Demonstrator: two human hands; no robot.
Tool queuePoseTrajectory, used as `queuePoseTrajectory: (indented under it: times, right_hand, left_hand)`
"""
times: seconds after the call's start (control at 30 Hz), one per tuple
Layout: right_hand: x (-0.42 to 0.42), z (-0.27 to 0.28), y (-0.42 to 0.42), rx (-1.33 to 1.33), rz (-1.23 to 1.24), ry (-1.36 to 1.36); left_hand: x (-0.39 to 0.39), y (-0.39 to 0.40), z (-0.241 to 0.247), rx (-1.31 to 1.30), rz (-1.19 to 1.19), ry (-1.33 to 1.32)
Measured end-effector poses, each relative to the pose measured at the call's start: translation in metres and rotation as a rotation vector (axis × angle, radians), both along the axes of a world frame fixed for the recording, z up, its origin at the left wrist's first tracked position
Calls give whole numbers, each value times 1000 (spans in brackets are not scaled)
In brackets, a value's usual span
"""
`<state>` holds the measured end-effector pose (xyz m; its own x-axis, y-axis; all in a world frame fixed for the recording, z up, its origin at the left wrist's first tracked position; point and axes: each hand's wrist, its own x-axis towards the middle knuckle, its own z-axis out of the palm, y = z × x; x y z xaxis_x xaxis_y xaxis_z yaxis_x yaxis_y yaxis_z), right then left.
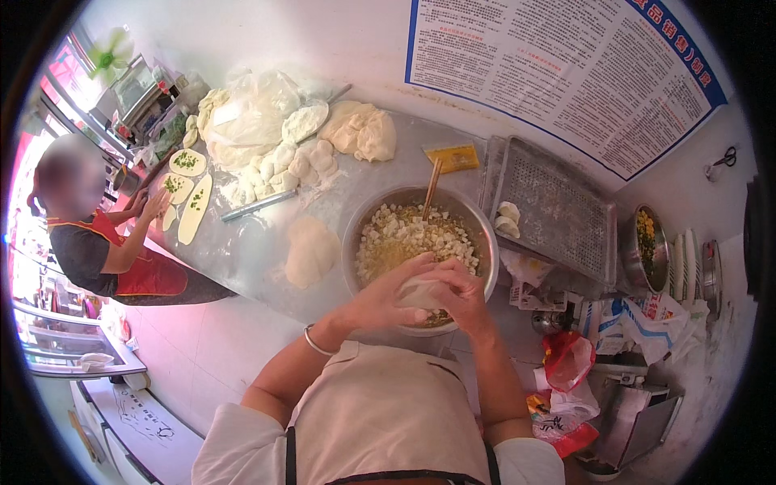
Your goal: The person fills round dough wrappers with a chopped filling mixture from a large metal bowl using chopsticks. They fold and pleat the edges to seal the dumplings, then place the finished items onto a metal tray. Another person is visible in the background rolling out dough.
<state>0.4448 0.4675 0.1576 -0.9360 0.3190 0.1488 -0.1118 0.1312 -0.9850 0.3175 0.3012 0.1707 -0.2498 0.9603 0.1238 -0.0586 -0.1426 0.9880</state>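
A pale piece of dough (pixel 419 293) is held between my two hands above the near side of a large metal bowl (pixel 350 242). My left hand (pixel 382 297) cups it from the left, and a metal bangle circles that wrist. From the right, my right hand (pixel 465 296) bends its fingers over the dough's edge. White cubes and a yellowish crumbly filling (pixel 418 233) lie in the bowl. Wooden chopsticks (pixel 432 189) stand tilted in this filling. A flattened dough round (pixel 311 251) lies left of the bowl on the metal table (pixel 257 257).
Two filled dough pieces (pixel 507 219) sit on a perforated metal tray (pixel 555 206) at right. Dough balls (pixel 285 167), a large dough mass (pixel 357 130) and a metal rolling rod (pixel 259 205) lie farther back. At left, a co-worker (pixel 109 242) handles dough sheets with green bits (pixel 195 209).
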Motion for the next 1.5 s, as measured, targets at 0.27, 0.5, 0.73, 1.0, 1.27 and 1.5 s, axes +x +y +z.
queuePoseTrajectory:
  times: [0.27, 0.5, 0.73, 1.0, 1.27, 1.5]
  right_hand:
    - [4, -34, -27, -424, -151, -149]
    - [3, 0, -31, -206, -199, 4]
    - [-1, 29, -30, -293, 38, -142]
    - [-3, -19, -27, 168, -146, -212]
    - [-2, -52, -9, 562, -308, -35]
    - [9, -52, 44, 281, -341, -12]
  left_hand:
    - [4, 0, -14, -71, 143, 251]
    - [17, -1, -4, -118, 238, -76]
    - [12, 4, -13, -78, 186, -568]
    - [29, 20, -37, -233, 476, 5]
    - [45, 61, -50, -426, 654, 257]
    - [26, 121, -70, -65, 327, 62]
